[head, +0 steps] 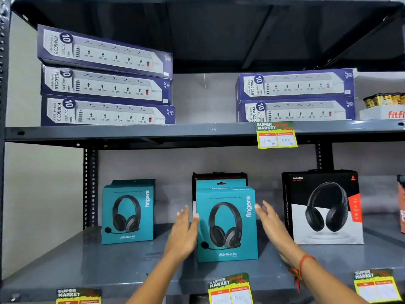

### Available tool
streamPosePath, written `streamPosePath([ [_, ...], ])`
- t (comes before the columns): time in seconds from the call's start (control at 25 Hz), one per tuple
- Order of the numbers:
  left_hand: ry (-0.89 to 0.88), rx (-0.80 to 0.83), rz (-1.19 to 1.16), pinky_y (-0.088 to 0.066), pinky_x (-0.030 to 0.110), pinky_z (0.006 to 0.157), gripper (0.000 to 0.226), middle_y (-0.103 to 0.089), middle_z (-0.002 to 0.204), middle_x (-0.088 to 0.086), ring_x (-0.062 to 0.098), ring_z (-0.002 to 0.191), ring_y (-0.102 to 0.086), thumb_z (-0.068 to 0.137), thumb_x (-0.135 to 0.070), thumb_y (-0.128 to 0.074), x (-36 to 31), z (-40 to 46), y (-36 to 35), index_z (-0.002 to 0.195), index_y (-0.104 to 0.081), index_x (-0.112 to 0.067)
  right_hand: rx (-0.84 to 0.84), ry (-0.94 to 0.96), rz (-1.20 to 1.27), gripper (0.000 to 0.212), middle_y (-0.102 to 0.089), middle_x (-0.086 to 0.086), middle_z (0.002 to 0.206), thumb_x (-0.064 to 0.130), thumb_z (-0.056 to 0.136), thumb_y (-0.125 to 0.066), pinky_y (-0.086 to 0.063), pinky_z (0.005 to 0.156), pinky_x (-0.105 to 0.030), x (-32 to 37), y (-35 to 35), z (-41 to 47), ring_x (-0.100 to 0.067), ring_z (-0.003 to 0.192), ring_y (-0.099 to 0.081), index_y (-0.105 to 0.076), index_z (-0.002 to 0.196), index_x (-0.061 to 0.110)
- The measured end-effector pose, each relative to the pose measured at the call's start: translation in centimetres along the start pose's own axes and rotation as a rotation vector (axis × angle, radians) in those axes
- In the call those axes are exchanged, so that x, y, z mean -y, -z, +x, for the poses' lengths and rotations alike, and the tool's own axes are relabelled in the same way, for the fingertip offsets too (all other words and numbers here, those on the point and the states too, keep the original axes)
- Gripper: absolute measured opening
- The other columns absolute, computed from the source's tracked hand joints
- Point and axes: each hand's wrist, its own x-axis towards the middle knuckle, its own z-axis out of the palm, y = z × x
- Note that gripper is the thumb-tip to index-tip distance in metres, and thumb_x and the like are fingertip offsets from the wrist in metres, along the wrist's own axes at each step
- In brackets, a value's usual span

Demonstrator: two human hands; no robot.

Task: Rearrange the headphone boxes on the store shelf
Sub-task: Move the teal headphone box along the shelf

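Observation:
A teal headphone box (226,224) stands upright at the middle of the lower shelf (109,260), with a second teal box and a dark box (219,175) behind it. My left hand (184,231) is at its left side, thumb touching the edge, fingers spread. My right hand (274,224) hovers just off its right side, fingers apart, holding nothing. Another teal headphone box (128,212) stands to the left, with one more behind it. A black and white headphone box (324,207) stands to the right.
Blue power-strip boxes are stacked on the upper shelf at left (105,82) and right (295,97). Price tags hang on the shelf edges (276,134) (230,288). A white box with jars (383,106) sits at upper right. An orange box (402,205) shows at the far right edge.

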Motion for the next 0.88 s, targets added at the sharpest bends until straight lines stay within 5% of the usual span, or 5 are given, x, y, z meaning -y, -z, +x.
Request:
streamPosePath([
  [0.24, 0.254, 0.122, -0.36, -0.011, 0.061, 0.123, 0.071, -0.02, 0.168, -0.003, 0.03, 0.155, -0.014, 0.093, -0.071, -0.018, 0.0, -0.8, -2.5, 0.157, -0.017, -0.041, 0.185, -0.089, 0.187, 0.053, -0.079, 0.023, 0.092, 0.068, 0.082, -0.047, -0.052, 0.053, -0.007, -1.6, -1.1, -1.6, 0.014, 0.078, -0.071, -0.061, 0.125, 0.04],
  [0.48, 0.239, -0.068, -0.322, -0.043, 0.06, 0.108, 0.088, -0.07, 0.124, 0.013, 0.04, 0.125, -0.059, 0.077, -0.088, -0.016, -2.8, -1.4, 0.0, 0.109, -0.071, -0.029, 0.071, 0.025, 0.087, 0.041, -0.074, 0.015, 0.088, 0.07, 0.09, -0.049, -0.062, 0.08, -0.034, 1.5, 2.5, -1.4, -0.003, 0.083, -0.069, -0.076, 0.09, 0.039],
  [0.68, 0.247, -0.154, -0.24, -0.052, 0.056, 0.099, 0.088, -0.073, 0.112, 0.014, 0.037, 0.106, -0.066, 0.08, -0.086, -0.01, -5.1, -2.3, 0.6, 0.105, -0.071, -0.027, 0.082, 0.085, 0.065, 0.046, -0.071, 0.039, 0.07, 0.075, 0.086, -0.045, -0.054, 0.053, -0.01, 3.2, 4.5, -2.4, 0.014, 0.073, -0.071, -0.071, 0.079, 0.039],
  [0.8, 0.258, -0.205, -0.177, -0.052, 0.054, 0.097, 0.087, -0.071, 0.093, 0.008, 0.031, 0.095, -0.066, 0.074, -0.088, -0.003, -4.9, -3.7, 1.1, 0.082, -0.065, -0.028, 0.116, 0.105, 0.054, 0.052, -0.074, 0.032, 0.072, 0.081, 0.073, -0.042, -0.061, 0.066, -0.022, 3.6, 3.6, -3.1, 0.011, 0.073, -0.072, -0.068, 0.084, 0.037],
  [0.88, 0.285, -0.254, -0.161, -0.047, 0.056, 0.101, 0.089, -0.072, 0.107, 0.014, 0.036, 0.105, -0.064, 0.081, -0.084, -0.007, -3.3, -3.9, 2.0, 0.092, -0.069, -0.022, 0.156, 0.142, 0.061, 0.05, -0.074, 0.034, 0.075, 0.08, 0.073, -0.042, -0.059, 0.071, -0.027, 3.9, 1.8, -3.3, 0.014, 0.075, -0.071, -0.067, 0.088, 0.039],
])
